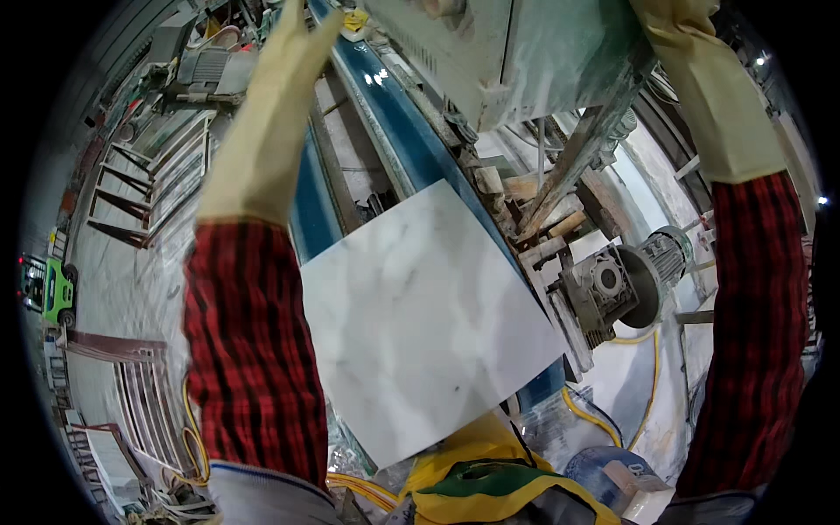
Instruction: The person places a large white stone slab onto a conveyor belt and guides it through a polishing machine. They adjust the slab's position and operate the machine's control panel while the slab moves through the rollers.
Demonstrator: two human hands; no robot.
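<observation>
Find the left hand (297, 35) at eleven o'clock, gloved in cream, near the blue belts (416, 131), blurred and cut by the upper edge; cannot tell spread fingers from pinching ones. Look to the middle for the slab (429, 324), white with grey veining, lying flat across the belts, apart from both gloves. Spot the right hand (678, 22) between one and two, likewise gloved, by the machine (560, 61) and mostly out of view (cannot tell spread from closed here either).

Beware, on the left, of nipped fingers, from belts running under a low hand. Allow next for a slewing slab, from slick, wet-looking belts. Reckon with a chipped corner at four o'clock, from swinging into the mount below the motor (667, 255), and with a snagged right sleeve (757, 324), from reaching too near a turning motor.

Glance to nine for a green forklift (59, 293), then toward ten for a metal rack (118, 234) on a greyish floor (131, 289). Note glossy highlights on the belts near twelve, then a yellow hose (654, 359) looping at four.
</observation>
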